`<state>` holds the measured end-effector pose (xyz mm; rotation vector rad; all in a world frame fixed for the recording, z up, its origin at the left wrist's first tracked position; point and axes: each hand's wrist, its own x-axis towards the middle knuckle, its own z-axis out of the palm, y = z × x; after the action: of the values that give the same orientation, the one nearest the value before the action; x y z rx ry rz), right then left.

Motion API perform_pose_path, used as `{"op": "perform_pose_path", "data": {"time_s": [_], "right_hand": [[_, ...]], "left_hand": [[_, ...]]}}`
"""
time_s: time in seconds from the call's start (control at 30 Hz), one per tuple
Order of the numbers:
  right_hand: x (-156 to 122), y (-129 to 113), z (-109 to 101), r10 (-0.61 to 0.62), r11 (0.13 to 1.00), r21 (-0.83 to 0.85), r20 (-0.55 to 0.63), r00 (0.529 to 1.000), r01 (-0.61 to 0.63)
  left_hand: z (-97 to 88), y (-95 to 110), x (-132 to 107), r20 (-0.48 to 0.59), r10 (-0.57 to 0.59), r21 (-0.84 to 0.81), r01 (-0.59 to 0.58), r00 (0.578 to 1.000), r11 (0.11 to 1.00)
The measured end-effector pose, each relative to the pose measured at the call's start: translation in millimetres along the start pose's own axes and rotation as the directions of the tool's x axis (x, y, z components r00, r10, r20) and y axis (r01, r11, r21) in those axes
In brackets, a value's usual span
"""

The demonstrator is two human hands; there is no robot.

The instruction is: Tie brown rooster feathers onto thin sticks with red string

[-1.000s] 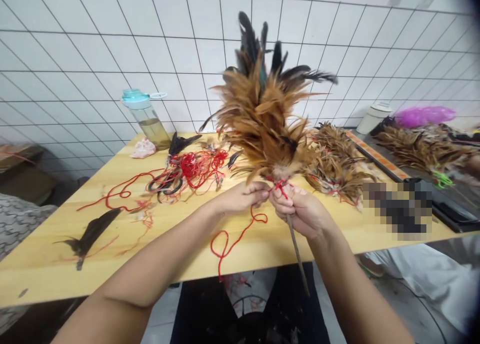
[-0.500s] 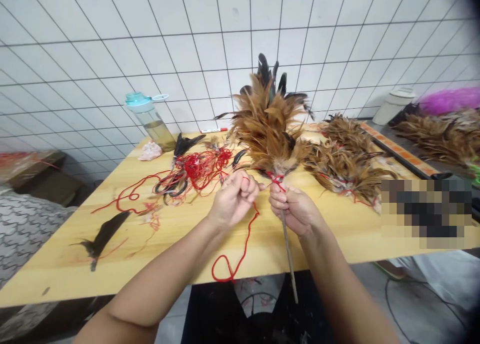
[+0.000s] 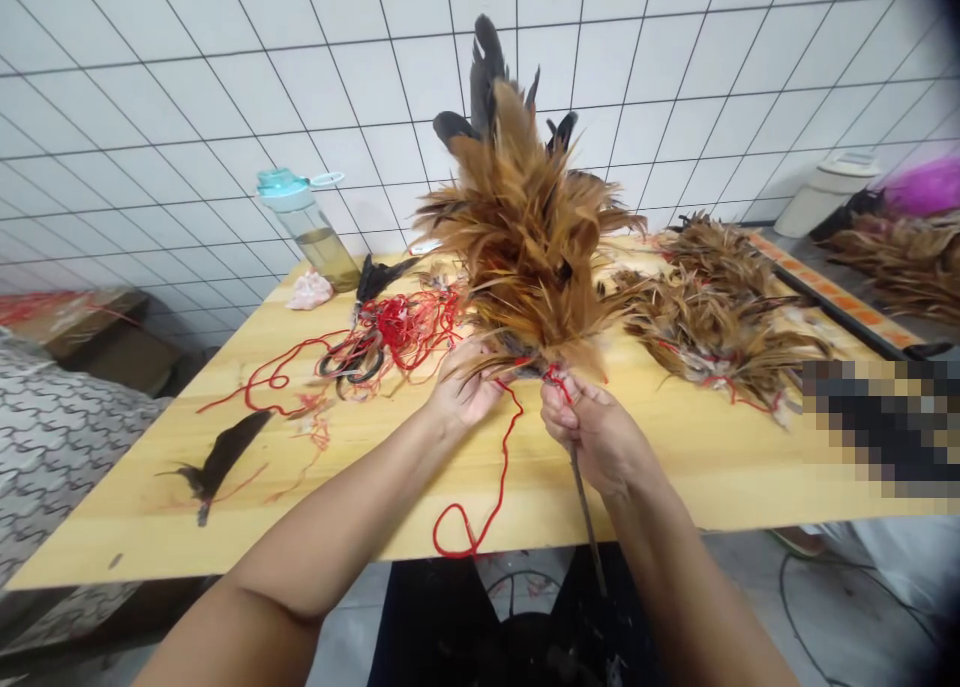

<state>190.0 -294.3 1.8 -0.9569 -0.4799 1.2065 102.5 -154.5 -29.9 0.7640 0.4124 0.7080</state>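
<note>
A feather duster [image 3: 525,227] of brown and black feathers stands upright on a thin stick [image 3: 585,512] over the wooden table [image 3: 705,467]. My right hand [image 3: 600,432] is closed round the stick just below the feathers, where red string [image 3: 491,487] is wound. My left hand [image 3: 465,392] is closed at the feathers' base, pinching the red string, which hangs in a loop past the table's front edge.
A tangle of red string [image 3: 397,332] with scissors [image 3: 349,365] lies left of the duster. Beyond it stand a water bottle [image 3: 311,232] and a pink rag [image 3: 309,291]. A loose black feather [image 3: 221,452] lies front left. Feather bundles [image 3: 712,307] pile at the right.
The duster has tilted upright and come closer to the camera. My left hand moved in under the feathers' base, and the string's loop swung with it.
</note>
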Motion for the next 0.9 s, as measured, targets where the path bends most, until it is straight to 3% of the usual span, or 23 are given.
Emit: {"op": "perform_pose_path", "data": {"time_s": [0.1,0.17,0.3,0.37,0.43,0.5,0.6,0.67,0.73,0.9], "right_hand": [[3.8,-6.4,-2.7,-0.022,0.999,-0.023,-0.017,1.0,0.022],[8.6,-9.0,-3.8,-0.047,0.998,-0.05,-0.041,0.998,0.045],[22.3,-3.5,0.8,-0.116,0.982,-0.16,-0.123,0.986,0.096],[29.5,2.7,6.3,-0.15,0.971,-0.214,-0.194,0.969,0.108],[35.7,8.6,12.0,-0.185,0.961,-0.246,-0.254,0.949,0.122],[40.1,13.6,16.2,-0.232,0.947,-0.281,-0.263,0.936,0.156],[43.8,20.9,16.9,-0.322,0.896,-0.384,-0.219,0.921,0.222],[44.3,25.8,14.2,-0.394,0.831,-0.495,-0.201,0.897,0.254],[43.0,29.6,11.2,-0.474,0.718,-0.649,-0.19,0.86,0.252],[33.2,33.6,17.2,-0.621,0.255,-0.967,-0.144,0.77,0.025]], "left_hand": [[8.9,2.1,-6.8,0.116,0.05,-0.062,-0.043,0.992,0.997],[15.9,2.8,-12.4,0.147,0.064,0.014,-0.066,0.987,0.998],[20.4,4.2,-18.3,0.051,0.1,0.218,-0.109,0.994,0.97],[17.6,6.1,-18.8,0.05,0.128,0.403,-0.137,0.99,0.905],[14.2,9.6,-19.6,0.118,0.142,0.645,-0.185,0.983,0.741],[12.6,14.7,-21.8,0.203,0.143,0.827,-0.248,0.969,0.505],[14.2,24.3,-26.5,0.298,0.165,0.922,-0.329,0.94,0.207],[16.3,30.5,-29.4,0.326,0.17,0.932,-0.346,0.93,0.109],[18.0,35.2,-31.7,0.324,0.153,0.937,-0.339,0.934,0.082],[19.8,36.1,-34.2,0.299,0.11,0.939,-0.313,0.948,0.145]]}}
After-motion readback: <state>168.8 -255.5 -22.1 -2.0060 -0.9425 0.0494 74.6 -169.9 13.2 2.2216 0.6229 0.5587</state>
